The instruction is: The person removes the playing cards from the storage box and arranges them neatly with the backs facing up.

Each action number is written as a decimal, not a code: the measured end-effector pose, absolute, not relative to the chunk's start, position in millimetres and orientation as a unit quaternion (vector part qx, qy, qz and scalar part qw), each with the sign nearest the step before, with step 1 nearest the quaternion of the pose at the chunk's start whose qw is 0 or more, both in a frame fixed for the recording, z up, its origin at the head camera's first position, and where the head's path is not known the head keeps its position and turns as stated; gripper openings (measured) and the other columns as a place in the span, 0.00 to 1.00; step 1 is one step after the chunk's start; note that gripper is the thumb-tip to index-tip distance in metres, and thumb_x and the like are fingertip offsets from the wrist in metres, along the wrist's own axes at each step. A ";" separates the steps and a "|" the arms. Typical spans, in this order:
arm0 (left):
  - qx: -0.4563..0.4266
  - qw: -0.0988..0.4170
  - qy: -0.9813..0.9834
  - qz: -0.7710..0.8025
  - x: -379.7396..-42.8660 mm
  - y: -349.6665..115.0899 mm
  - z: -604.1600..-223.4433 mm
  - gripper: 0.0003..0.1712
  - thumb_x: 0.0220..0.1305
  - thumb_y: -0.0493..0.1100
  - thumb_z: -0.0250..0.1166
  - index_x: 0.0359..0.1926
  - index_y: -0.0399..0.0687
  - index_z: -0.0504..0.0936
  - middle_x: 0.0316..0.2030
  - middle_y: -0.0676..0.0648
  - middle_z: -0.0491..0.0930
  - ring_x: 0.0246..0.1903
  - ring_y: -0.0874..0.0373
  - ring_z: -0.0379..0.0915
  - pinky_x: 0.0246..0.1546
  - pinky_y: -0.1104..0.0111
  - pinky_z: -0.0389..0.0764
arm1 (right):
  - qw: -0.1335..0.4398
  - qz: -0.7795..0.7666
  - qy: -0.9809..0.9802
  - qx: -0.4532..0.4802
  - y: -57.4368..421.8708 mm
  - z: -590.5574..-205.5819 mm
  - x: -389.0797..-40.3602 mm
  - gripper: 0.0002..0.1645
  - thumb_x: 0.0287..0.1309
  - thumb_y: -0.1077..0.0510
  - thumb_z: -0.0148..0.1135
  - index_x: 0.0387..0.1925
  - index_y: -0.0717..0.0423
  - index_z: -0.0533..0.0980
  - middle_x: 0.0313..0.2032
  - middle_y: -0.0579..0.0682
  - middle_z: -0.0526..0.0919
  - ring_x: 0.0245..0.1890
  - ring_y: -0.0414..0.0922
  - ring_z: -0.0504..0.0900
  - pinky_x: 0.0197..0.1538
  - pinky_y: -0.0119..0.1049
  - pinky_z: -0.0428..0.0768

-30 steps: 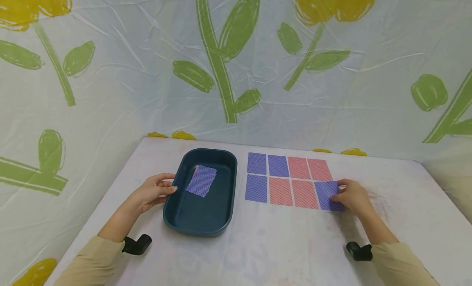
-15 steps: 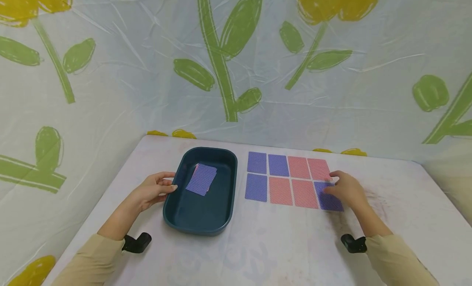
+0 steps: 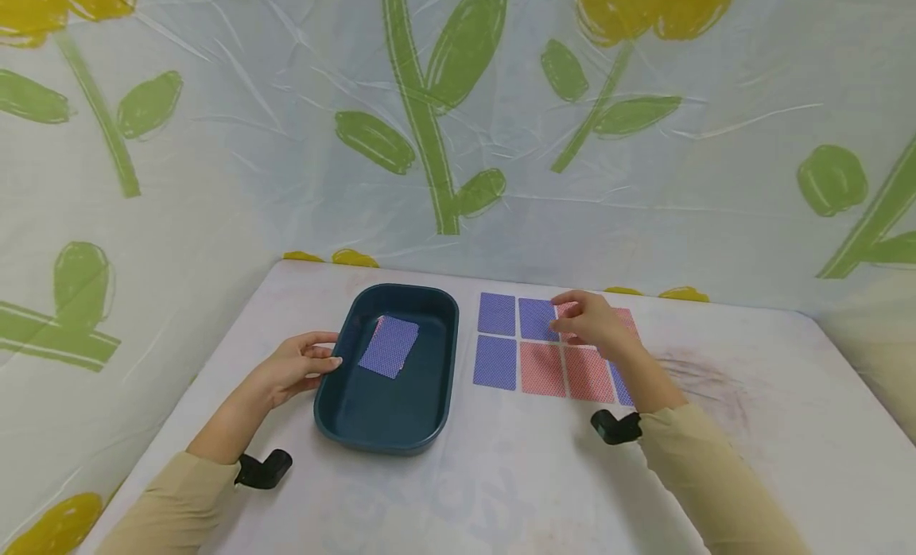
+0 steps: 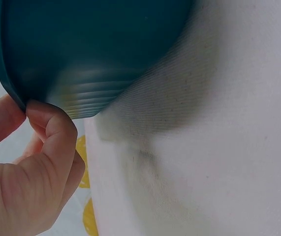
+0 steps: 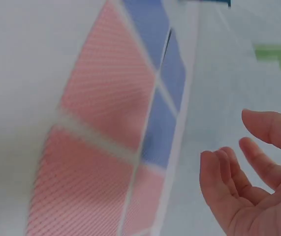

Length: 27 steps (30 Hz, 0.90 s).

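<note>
Blue- and red-backed rectangular cards (image 3: 547, 366) are lying in two rows of four on the white desk (image 3: 515, 459). Right hand (image 3: 590, 324) is hovering above them, fingers apart. Left hand (image 3: 292, 372) is pinching the rim of the dark teal rounded-rectangular tray (image 3: 393, 416); a blue-topped card stack (image 3: 389, 347) is lying inside.

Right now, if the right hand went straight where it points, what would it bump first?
Probably the blue card just ahead of the right hand, though height is unclear. If high enough, it might pass over and meet the dark tray.
</note>
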<state>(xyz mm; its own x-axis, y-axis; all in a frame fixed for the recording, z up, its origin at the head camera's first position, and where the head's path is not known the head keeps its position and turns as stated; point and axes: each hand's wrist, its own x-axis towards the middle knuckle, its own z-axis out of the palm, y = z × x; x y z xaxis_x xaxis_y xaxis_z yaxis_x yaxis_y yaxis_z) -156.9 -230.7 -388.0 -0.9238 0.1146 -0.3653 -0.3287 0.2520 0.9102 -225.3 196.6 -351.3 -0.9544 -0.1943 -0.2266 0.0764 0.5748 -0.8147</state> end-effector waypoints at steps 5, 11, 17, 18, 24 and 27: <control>-0.068 0.181 0.769 0.609 -156.2 -230.6 -389.7 0.33 0.63 0.37 0.60 0.66 0.35 0.59 0.40 0.44 0.68 0.37 0.57 0.69 0.36 0.69 0.74 | 0.151 -0.469 0.868 -0.069 152.9 -338.4 -237.4 0.26 0.55 0.67 0.61 0.57 0.66 0.67 0.39 0.58 0.70 0.38 0.52 0.76 0.46 0.47 0.77; -0.067 0.180 0.769 0.610 -155.7 -230.1 -389.9 0.33 0.63 0.37 0.60 0.66 0.35 0.59 0.42 0.43 0.68 0.38 0.56 0.69 0.36 0.69 0.74 | 0.163 -0.489 0.852 -0.094 109.8 -325.5 -247.4 0.24 0.53 0.67 0.62 0.53 0.65 0.70 0.36 0.56 0.73 0.34 0.48 0.77 0.47 0.49 0.77; -0.068 0.182 0.770 0.608 -156.7 -230.4 -389.4 0.33 0.63 0.37 0.60 0.66 0.36 0.59 0.42 0.43 0.68 0.37 0.57 0.69 0.35 0.69 0.74 | 0.190 -0.508 0.834 -0.102 72.4 -320.1 -252.0 0.22 0.53 0.66 0.63 0.52 0.62 0.72 0.37 0.56 0.74 0.45 0.57 0.77 0.50 0.50 0.75; -0.068 0.183 0.770 0.608 -156.9 -230.5 -389.1 0.33 0.63 0.37 0.60 0.66 0.36 0.59 0.41 0.43 0.69 0.37 0.57 0.69 0.35 0.69 0.73 | 0.191 -0.513 0.831 -0.102 66.6 -320.3 -252.8 0.22 0.53 0.66 0.64 0.51 0.62 0.72 0.37 0.56 0.74 0.47 0.57 0.77 0.50 0.50 0.75; -0.067 0.183 0.768 0.610 -157.8 -230.9 -387.7 0.33 0.63 0.37 0.60 0.66 0.36 0.59 0.40 0.45 0.69 0.36 0.57 0.69 0.34 0.69 0.73 | 0.191 -0.535 0.817 -0.097 35.6 -326.4 -257.2 0.22 0.52 0.67 0.64 0.51 0.63 0.73 0.37 0.56 0.75 0.44 0.55 0.77 0.50 0.49 0.75; -0.066 0.183 0.766 0.612 -158.0 -230.7 -387.5 0.33 0.63 0.37 0.60 0.66 0.36 0.59 0.40 0.45 0.69 0.36 0.58 0.69 0.34 0.69 0.73 | 0.185 -0.533 0.819 -0.101 22.4 -333.4 -257.6 0.23 0.52 0.67 0.64 0.51 0.65 0.73 0.36 0.56 0.75 0.42 0.54 0.77 0.48 0.47 0.76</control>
